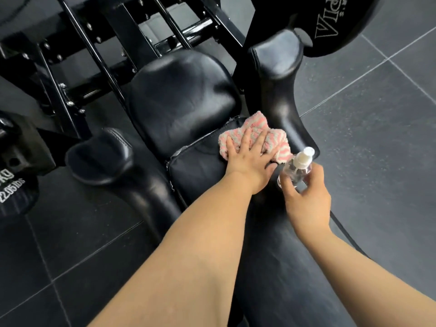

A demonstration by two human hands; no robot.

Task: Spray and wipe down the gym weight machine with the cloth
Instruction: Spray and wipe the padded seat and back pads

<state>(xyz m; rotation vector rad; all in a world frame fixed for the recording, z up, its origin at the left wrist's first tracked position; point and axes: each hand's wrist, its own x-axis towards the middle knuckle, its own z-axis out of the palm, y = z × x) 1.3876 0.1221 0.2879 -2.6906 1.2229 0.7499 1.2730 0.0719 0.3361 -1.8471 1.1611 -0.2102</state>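
Fingers (245, 140) of my left hand (247, 159) are spread out flat on the cloth (257, 133), pressing it into the pad (198, 171) so the whole palm does the wiping, nothing pinched. The cloth is bunched at the far right corner of that pad, right up against the side bolster (278, 90). My right hand (306, 199) is wrapped around the bottle (296, 167), held just beside the cloth with the nozzle up top, I guess so it's ready for another squirt. The round backrest (181, 95) sits beyond, and a plate (330, 22) hangs at top right over grey floor (377, 138).
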